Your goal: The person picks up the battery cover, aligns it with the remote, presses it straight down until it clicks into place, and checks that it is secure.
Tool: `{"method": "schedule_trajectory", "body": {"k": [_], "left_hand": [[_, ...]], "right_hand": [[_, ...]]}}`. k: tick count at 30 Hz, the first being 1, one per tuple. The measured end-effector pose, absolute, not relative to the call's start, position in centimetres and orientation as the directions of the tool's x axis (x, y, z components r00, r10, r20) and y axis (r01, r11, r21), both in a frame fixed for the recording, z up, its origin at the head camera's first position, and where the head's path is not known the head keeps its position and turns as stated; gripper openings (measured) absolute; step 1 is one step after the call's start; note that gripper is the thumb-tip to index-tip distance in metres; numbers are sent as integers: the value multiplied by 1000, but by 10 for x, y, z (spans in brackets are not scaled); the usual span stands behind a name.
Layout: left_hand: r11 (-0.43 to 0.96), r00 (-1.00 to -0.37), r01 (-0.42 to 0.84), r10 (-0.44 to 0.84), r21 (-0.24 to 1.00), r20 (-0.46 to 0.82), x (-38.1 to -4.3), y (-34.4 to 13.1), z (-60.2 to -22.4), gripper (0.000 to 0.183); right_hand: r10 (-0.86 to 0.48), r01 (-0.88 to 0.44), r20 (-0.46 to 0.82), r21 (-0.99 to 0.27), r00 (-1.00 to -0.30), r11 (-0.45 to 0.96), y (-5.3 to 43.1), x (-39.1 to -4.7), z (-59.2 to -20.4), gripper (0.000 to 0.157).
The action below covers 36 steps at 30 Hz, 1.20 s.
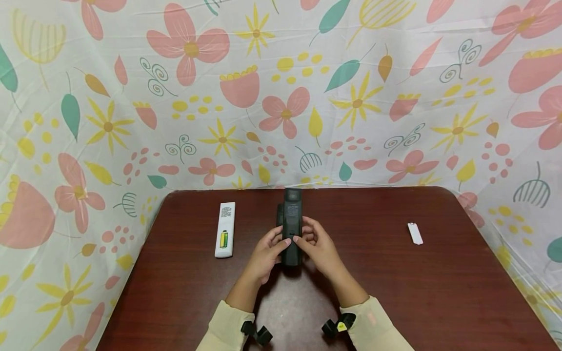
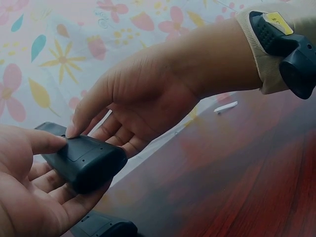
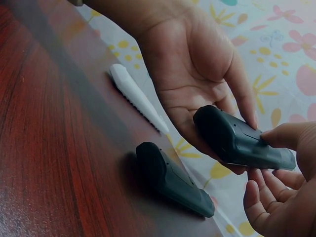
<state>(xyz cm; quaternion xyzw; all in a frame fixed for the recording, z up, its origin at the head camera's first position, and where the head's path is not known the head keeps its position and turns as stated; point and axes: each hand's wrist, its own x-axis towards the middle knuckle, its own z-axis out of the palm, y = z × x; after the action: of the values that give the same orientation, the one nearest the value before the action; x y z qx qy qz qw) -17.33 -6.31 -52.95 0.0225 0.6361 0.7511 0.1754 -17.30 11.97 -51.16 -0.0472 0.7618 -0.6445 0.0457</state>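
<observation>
Both hands hold a black remote control (image 1: 292, 207) above the middle of the table, its back turned up. The left hand (image 1: 266, 251) grips its left side, fingers beneath and thumb on the back near the battery cover (image 2: 85, 150). From the other side the right hand (image 1: 324, 251) grips it, fingertips at the edge and thumb on the same cover, which appears closed. A second black remote control (image 3: 173, 185) lies on the table below; the held one mostly hides it in the head view. The buttons of the held remote face away.
A white remote control (image 1: 225, 222) lies face down to the left, a battery picture on its back. Over on the right is a small white cover-like piece (image 1: 414, 233). The brown table (image 1: 184, 302) ends at a flowered cloth (image 1: 285, 146) behind.
</observation>
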Motion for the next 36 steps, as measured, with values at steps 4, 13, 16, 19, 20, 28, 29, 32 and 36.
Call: {"method": "schedule_trajectory", "body": {"k": [4, 13, 16, 19, 20, 28, 29, 32, 36], "left_hand": [[-125, -937, -232, 294, 965, -187, -173, -63, -529, 57], [-125, -937, -222, 300, 967, -177, -172, -61, -528, 57], [-117, -936, -221, 303, 968, -177, -172, -61, -528, 60], [-108, -935, -221, 306, 969, -180, -172, -61, -528, 62], [-102, -935, -220, 305, 970, -180, -172, -61, -528, 62], [-38, -937, -210, 292, 977, -190, -168, -59, -527, 70], [-34, -937, -210, 291, 977, -191, -168, -59, -526, 70], [-26, -939, -209, 284, 978, -193, -167, -58, -525, 68], [-30, -939, -206, 288, 978, -188, -167, -57, -524, 64]], "right_hand": [[-134, -7, -15, -986, -991, 165, 120, -173, -512, 59], [-138, 26, -50, -985, -989, 173, 121, -174, -508, 62], [-137, 11, -35, -985, -990, 174, 122, -176, -514, 62], [-134, 8, -30, -986, -991, 166, 122, -176, -515, 61], [-134, 7, -29, -987, -991, 163, 122, -176, -515, 61], [-130, 8, -28, -988, -991, 151, 126, -178, -517, 61], [-129, 9, -29, -988, -991, 153, 126, -178, -518, 62], [-124, 14, -33, -988, -992, 154, 128, -180, -519, 61], [-123, 26, -44, -990, -991, 141, 130, -181, -520, 61]]}}
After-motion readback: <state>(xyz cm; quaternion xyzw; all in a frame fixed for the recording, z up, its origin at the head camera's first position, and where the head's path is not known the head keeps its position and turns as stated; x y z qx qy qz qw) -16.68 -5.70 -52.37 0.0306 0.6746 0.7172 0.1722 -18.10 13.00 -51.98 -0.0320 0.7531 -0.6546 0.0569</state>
